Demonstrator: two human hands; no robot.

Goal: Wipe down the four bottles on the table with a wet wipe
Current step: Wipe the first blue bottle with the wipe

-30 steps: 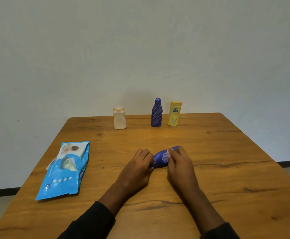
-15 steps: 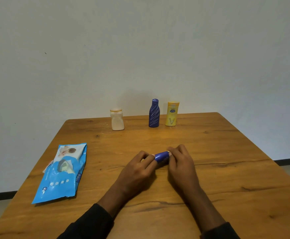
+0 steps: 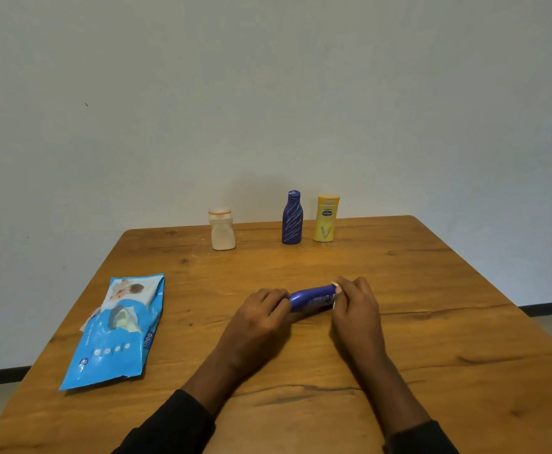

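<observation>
A blue bottle [image 3: 312, 298] lies on its side between my hands at the middle of the wooden table [image 3: 432, 322]. My left hand [image 3: 261, 317] grips its left end. My right hand [image 3: 355, 309] grips its right end, and a small bit of white wipe [image 3: 334, 285] shows at my fingertips there. Three bottles stand upright at the table's far edge: a white one [image 3: 223, 229], a dark blue striped one [image 3: 292, 217] and a yellow one [image 3: 325, 218].
A blue pack of wet wipes [image 3: 117, 329] lies flat on the left side of the table, its flap partly lifted. A pale wall stands right behind the table's far edge. The floor shows beyond the table's left and right edges.
My right hand has slid to the right along the blue bottle, so more of the bottle shows between my hands. The left hand has kept its grip.
</observation>
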